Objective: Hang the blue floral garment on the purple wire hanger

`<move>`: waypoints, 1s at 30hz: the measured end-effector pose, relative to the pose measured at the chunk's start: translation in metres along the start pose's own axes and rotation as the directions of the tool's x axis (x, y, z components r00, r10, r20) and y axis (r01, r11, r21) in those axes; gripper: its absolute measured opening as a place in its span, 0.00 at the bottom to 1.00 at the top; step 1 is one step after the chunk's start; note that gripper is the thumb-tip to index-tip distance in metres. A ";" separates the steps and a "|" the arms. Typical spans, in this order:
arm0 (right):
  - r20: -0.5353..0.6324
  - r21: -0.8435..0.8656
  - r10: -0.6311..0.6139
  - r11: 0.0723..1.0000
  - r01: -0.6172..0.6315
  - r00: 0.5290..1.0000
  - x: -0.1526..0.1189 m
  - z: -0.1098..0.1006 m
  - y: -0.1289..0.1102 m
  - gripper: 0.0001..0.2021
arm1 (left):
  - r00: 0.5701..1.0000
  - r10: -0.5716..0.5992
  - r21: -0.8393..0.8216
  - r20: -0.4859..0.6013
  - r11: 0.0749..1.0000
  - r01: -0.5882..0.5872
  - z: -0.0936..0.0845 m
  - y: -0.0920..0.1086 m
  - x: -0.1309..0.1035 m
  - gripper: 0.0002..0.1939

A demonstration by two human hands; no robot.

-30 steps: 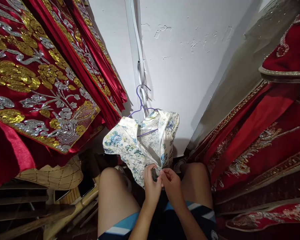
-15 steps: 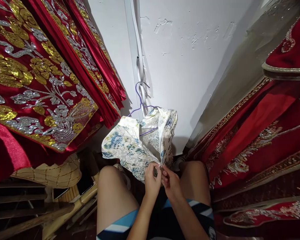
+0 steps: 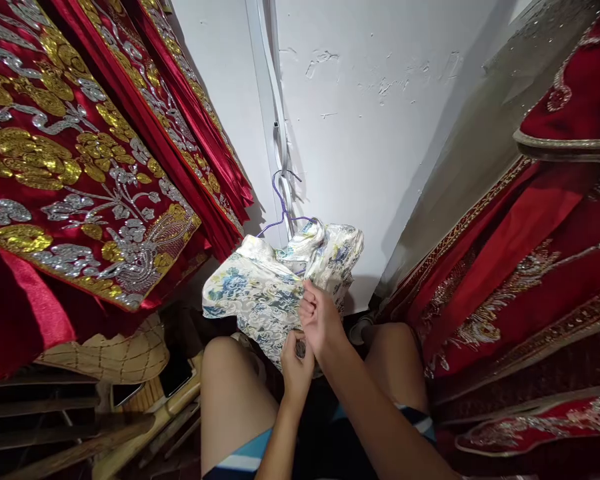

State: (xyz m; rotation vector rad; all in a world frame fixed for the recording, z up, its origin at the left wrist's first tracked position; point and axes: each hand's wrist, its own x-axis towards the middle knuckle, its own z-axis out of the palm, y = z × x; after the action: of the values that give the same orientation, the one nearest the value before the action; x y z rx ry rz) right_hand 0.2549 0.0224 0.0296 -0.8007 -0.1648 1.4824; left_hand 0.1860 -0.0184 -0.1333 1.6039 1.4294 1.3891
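A white floral garment (image 3: 250,293) with blue and yellow flowers and short sleeves hangs from a purple hanger (image 3: 283,210) in front of me. My right hand (image 3: 320,317) is closed in a pinch at the upper end of its zipper line, just below the collar. The zipper pull itself is hidden by my fingers. Lower down, my left hand (image 3: 297,360) pinches the fabric at the bottom of that line. Above my right hand only a small gap remains open at the neck. The garment's lower part is hidden behind my hands and between my knees.
The hanger hooks onto a white strap (image 3: 280,147) along the white wall (image 3: 360,160). Red garments with gold and silver sequins (image 3: 95,153) hang at left, more red embroidered ones (image 3: 505,267) at right. A bamboo chair (image 3: 150,393) stands at lower left.
My right hand has moved up from beside my left hand to near the collar. The wide V opening has closed behind it. My left hand has shifted slightly down and left.
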 end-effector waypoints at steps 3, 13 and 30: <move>0.057 0.093 0.029 0.995 -0.035 0.998 0.001 0.024 -0.013 0.15 | 0.999 0.033 0.037 -0.011 0.999 -0.032 -0.006 -0.006 0.001 0.01; 0.117 0.103 0.110 0.987 -0.122 0.987 0.014 0.061 -0.046 0.11 | 0.994 0.110 0.119 -0.005 0.987 -0.108 -0.015 -0.026 -0.001 0.07; 0.236 -0.160 -0.192 0.959 0.233 0.953 0.008 0.040 -0.030 0.20 | 0.853 0.511 0.123 -0.108 0.858 -0.499 -0.054 0.134 0.144 0.10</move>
State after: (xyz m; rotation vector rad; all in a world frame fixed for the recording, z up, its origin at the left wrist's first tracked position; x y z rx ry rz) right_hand 0.2578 0.0483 0.0736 -0.7418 -0.5477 1.3587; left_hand 0.1659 0.0705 0.0492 2.0841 1.1992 1.7765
